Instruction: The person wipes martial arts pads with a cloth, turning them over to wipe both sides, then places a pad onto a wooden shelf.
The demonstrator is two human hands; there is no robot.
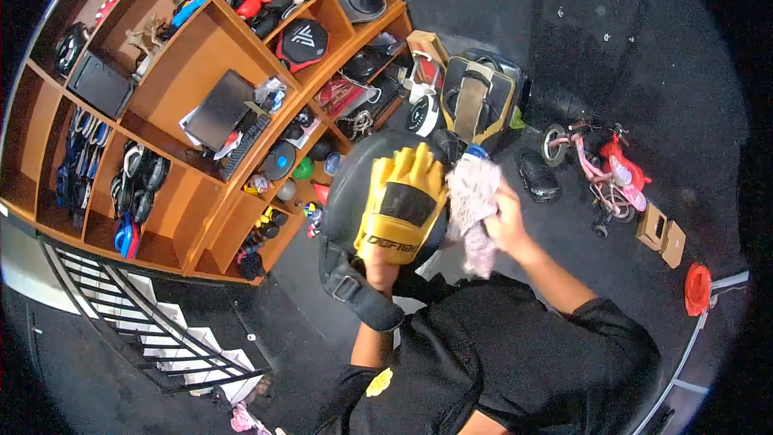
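My left hand (382, 268) is closed on the lower end of a yellow glove (431, 229), with the thumb pressed on its lettered cuff. The glove's fingers point away from me, and a black patch covers its back. My other fingers are hidden beneath it. In my right hand (507, 219) a crumpled, pale pinkish cloth (469, 193) is gripped, its end hanging down beside the glove. Behind the glove is a large round black pad (345, 193) with a buckled strap (348, 288). A small blue object (477, 150) shows just past the cloth; its kind is unclear.
Wooden shelves (181, 97) at left hold gloves, pads, balls and a monitor (221, 110). Beyond my hands stands a tan and black padded item (477, 101). A pink child's bike (600, 165) and cardboard boxes (662, 235) are at right. A stair railing (133, 298) is lower left.
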